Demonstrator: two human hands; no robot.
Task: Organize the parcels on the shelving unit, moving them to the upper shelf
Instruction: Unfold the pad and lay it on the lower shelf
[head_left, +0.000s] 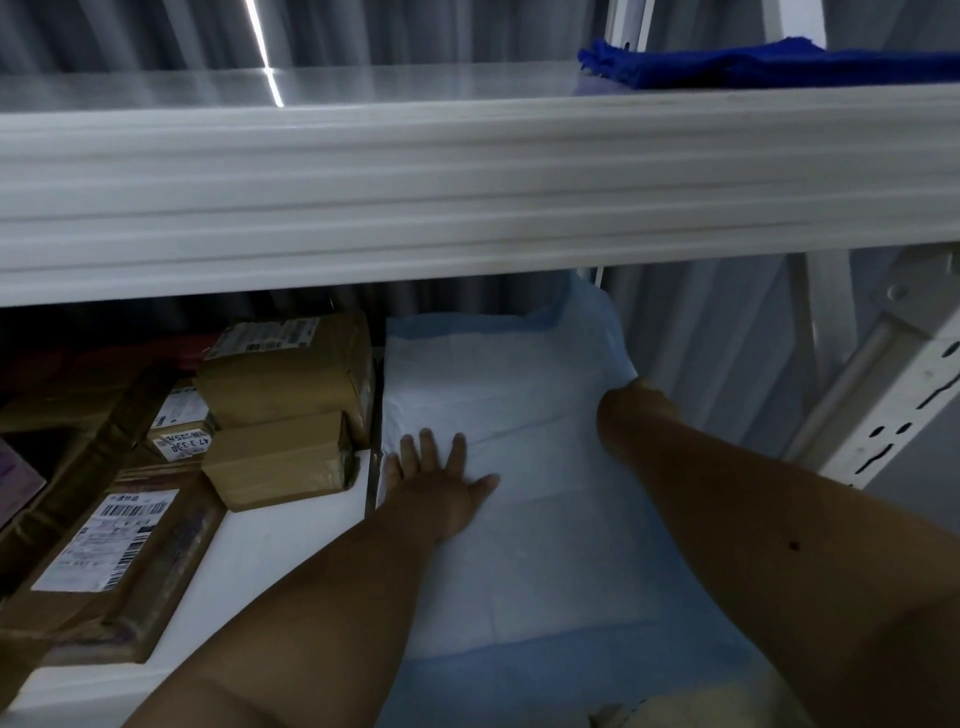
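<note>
White lower shelf (291, 525): left hand (441, 488) spread flat on pad (545, 519); right hand hidden.

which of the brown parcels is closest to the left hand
The small brown box at the front of the stack, just left of the left hand, which lies flat on the pale blue pad. The other parcels sit behind it or further left.

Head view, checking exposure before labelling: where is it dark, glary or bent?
Head view: lower shelf dim, parcels in shadow; a bright light streak glares on the upper shelf; wide-angle bends that shelf's edge; right hand hidden past the pad.
</note>
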